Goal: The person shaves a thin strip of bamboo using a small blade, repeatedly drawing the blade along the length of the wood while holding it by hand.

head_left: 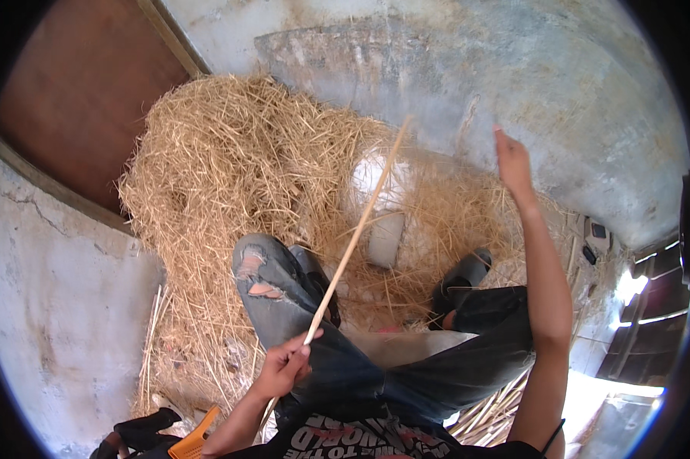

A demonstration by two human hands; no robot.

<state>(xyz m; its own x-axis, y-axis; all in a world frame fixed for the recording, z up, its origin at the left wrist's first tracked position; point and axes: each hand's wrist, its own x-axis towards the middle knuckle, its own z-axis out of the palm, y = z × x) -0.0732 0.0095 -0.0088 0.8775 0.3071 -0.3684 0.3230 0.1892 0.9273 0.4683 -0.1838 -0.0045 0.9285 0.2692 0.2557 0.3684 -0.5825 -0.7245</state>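
My left hand [284, 366] is closed around the lower part of a long, pale, slender stick [358, 229]. The stick slants up and to the right in front of my bent knee, and its thin lower end runs back past my wrist. Raised on the right, near the wall, my right hand [515, 164] is apart from the stick. Its fingers are closed, and whatever they may hold is too small or hidden to make out. Between my feet lies a pale block [386, 239], with straw-coloured shavings scattered around it.
A tall heap of straw-like shavings [215, 153] leans against the wall [452, 69] at left. Bundled thin sticks [494, 409] lie beside my seat. An orange plastic piece [196, 436] is at lower left; a small dark device [597, 229] sits far right.
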